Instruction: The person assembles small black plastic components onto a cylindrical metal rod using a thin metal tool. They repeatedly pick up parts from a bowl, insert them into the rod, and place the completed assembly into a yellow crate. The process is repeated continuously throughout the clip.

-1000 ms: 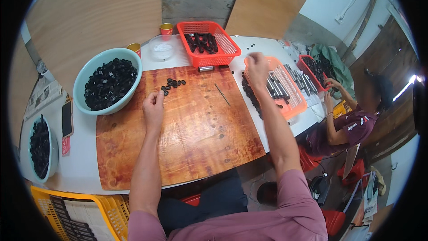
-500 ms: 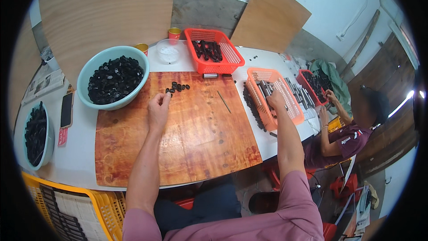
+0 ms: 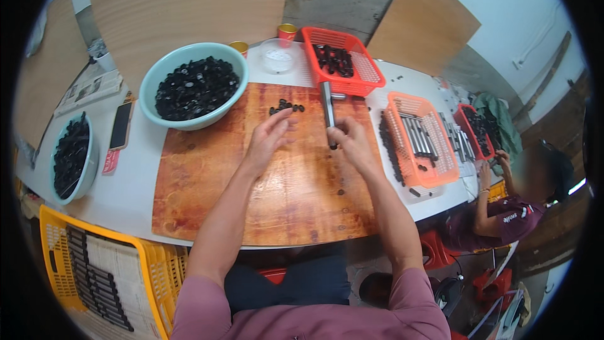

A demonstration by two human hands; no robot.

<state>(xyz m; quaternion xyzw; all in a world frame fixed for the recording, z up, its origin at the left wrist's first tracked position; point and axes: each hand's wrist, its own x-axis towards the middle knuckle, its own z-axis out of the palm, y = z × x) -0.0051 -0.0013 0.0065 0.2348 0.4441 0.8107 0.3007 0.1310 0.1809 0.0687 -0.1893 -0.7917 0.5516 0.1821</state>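
My right hand [image 3: 353, 143] grips the lower end of a shiny metal tube [image 3: 328, 106] with a dark end, holding it upright in the picture over the right side of the wooden board [image 3: 277, 195]. To its left my left hand [image 3: 267, 141] is open, its fingers apart and holding nothing. Just beyond those fingers, a small group of black oval pieces [image 3: 294, 108] lies on the board. A short metal cylinder [image 3: 338, 96] rests at the board's far edge, beside the red basket [image 3: 371, 85].
Black pieces fill a pale green bowl [image 3: 151, 110] at far left. An orange basket [image 3: 445, 173] of metal tubes stands right of the board. A phone [image 3: 121, 126] and a smaller bowl [image 3: 93, 151] are on the left. A co-worker [image 3: 503, 217] sits at right.
My right hand has come out of the orange basket and over the board with a metal tube. My left hand has moved off the black pieces and opened. The view has shifted.
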